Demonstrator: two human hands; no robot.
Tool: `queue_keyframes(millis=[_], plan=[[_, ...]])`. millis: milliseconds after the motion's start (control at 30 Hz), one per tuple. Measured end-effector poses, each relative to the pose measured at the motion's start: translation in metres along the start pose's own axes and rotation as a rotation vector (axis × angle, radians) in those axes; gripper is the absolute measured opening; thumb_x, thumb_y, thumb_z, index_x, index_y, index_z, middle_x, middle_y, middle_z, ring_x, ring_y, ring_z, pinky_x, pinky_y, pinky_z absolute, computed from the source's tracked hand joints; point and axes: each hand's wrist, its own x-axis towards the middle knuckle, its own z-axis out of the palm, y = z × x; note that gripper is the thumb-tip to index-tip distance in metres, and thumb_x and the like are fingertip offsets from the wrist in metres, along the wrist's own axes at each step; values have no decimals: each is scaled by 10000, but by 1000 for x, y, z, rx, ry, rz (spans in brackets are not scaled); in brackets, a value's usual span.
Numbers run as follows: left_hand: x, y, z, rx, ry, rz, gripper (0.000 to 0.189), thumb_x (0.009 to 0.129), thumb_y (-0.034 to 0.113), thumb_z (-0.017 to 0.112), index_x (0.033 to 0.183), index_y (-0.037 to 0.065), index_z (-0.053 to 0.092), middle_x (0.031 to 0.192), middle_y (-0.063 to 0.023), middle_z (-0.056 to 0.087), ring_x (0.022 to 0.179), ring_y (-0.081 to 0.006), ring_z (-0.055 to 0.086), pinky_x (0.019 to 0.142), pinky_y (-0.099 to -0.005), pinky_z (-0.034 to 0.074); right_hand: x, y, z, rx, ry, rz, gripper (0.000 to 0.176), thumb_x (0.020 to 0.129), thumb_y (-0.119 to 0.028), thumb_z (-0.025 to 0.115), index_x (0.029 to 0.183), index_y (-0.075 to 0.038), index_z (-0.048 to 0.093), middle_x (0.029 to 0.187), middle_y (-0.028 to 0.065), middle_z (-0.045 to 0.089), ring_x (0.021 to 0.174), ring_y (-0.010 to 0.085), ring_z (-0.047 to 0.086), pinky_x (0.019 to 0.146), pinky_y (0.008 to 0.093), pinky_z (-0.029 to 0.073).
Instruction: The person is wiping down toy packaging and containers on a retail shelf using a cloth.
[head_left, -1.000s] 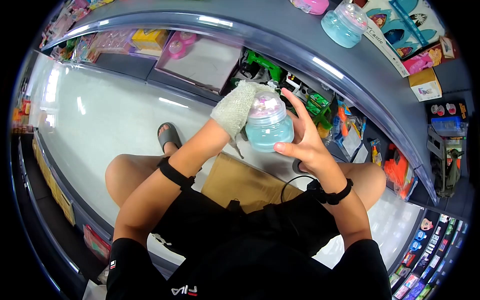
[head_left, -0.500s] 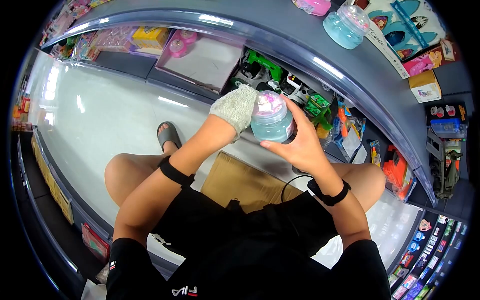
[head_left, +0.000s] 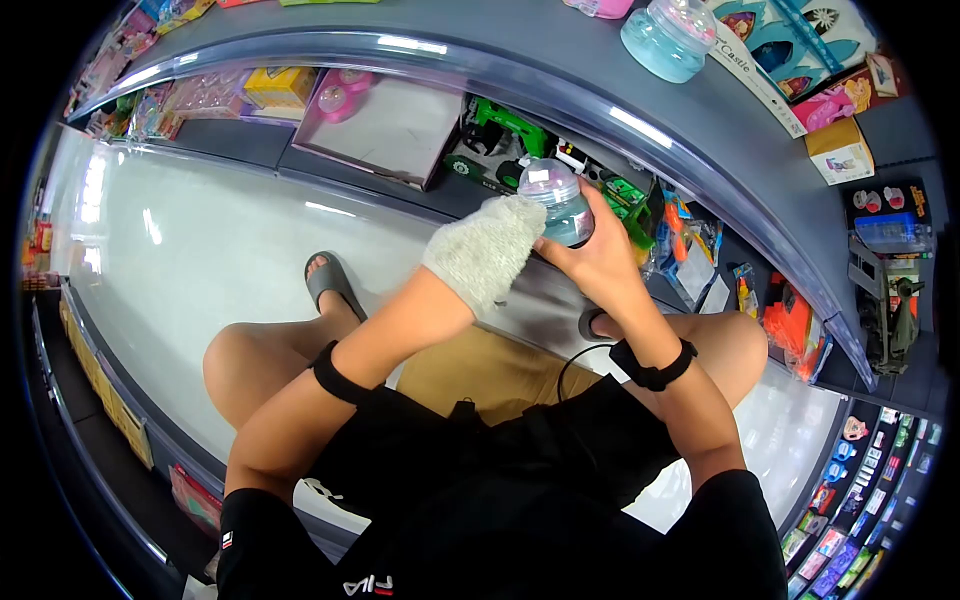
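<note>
My right hand [head_left: 606, 252] is wrapped round a clear plastic jar [head_left: 568, 218] with pale blue contents and a clear, pinkish lid. The jar is upright or slightly tilted, above the front of the lower shelf. My left hand is covered by a greyish-white cloth mitt [head_left: 484, 250], which hides its fingers. The mitt's tip reaches the near left side of the jar and covers part of it. A similar blue jar [head_left: 668, 42] stands on the upper shelf.
A shallow tray [head_left: 395, 125] with pink items [head_left: 337, 100] sits on the lower shelf, beside green toys [head_left: 510, 130] and packaged toys [head_left: 690, 245]. The curved upper shelf edge [head_left: 420, 62] overhangs them. Flattened cardboard [head_left: 490, 370] lies beneath me, and a castle box [head_left: 770, 70] stands upper right.
The mitted left hand has moved right and down across the jar's near side, covering more of it. The jar appears tilted and farther from me. The view has shifted slightly.
</note>
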Motion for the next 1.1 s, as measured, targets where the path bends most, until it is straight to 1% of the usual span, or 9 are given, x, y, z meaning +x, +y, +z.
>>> queue_keyframes(millis=[100, 300, 367, 467, 733, 867, 933, 1033, 1100], plan=[[-7, 4, 7, 65, 194, 200, 421, 736, 165, 804, 1090, 10, 636, 1235, -222, 603, 1114, -424, 609, 928, -475, 522, 3, 4, 5, 9, -17, -33, 887, 761, -207, 904, 1462, 108, 462, 1349, 246, 626, 1215, 282, 643, 1052, 373, 496], [10, 11, 2, 175, 107, -14, 386, 718, 97, 758, 1064, -25, 640, 1140, -255, 649, 1054, -447, 611, 907, -458, 522, 2, -12, 11, 332, -56, 51, 831, 821, -158, 881, 1485, 79, 440, 1302, 145, 657, 1164, 185, 646, 1018, 329, 504], [16, 12, -1, 12, -119, -300, 322, 877, 71, 613, 1186, -21, 628, 1203, -261, 645, 1107, -425, 630, 927, -439, 541, 0, -20, 8, 435, -104, 44, 822, 833, -157, 876, 1491, 70, 439, 1320, 133, 646, 1183, 184, 636, 1037, 333, 493], [3, -32, 50, -327, 87, -359, 320, 840, 64, 639, 1155, 2, 638, 1131, -255, 669, 1031, -421, 660, 864, -441, 555, -5, -37, 4, 575, -183, 40, 828, 848, -154, 870, 1513, 53, 422, 1362, 117, 618, 1237, 188, 605, 1083, 345, 460], [20, -38, 26, -299, -242, -97, 602, 654, 255, 839, 1226, 118, 710, 1185, -43, 722, 1093, -283, 667, 1013, -387, 518, -18, -42, 0, 524, -247, -87, 979, 819, -176, 900, 1584, 39, 329, 1509, 149, 506, 1396, 233, 497, 1195, 380, 358], [14, -23, 3, -223, -272, -39, 545, 807, 336, 812, 1297, 131, 689, 1265, -31, 705, 1156, -228, 659, 1036, -367, 504, -23, -39, 0, 491, -231, -109, 1015, 793, -191, 918, 1591, 21, 327, 1523, 165, 504, 1412, 251, 492, 1195, 389, 363], [0, 13, -20, -1306, 119, -871, 353, 834, 195, 782, 1166, 129, 683, 974, -65, 719, 876, -195, 676, 782, -365, 547, -19, -39, 1, 299, -244, -232, 1066, 766, -230, 934, 1603, -7, 314, 1541, 185, 494, 1433, 279, 483, 1199, 403, 363], [4, 16, -22, -1474, 359, -817, 336, 1000, 381, 644, 1240, 146, 649, 1105, -11, 688, 1011, -136, 642, 825, -350, 521, -15, -36, 2, 259, -205, -272, 1107, 745, -272, 945, 1614, -32, 301, 1551, 195, 486, 1443, 299, 478, 1204, 415, 359], [2, 10, -22, -1420, 290, -815, 514, 1091, 468, 531, 1433, 89, 587, 1360, -14, 659, 1211, -134, 637, 1016, -332, 511, -15, -33, 3, 254, -204, -282, 1098, 767, -284, 935, 1614, -17, 289, 1547, 197, 486, 1442, 299, 475, 1206, 417, 355]])
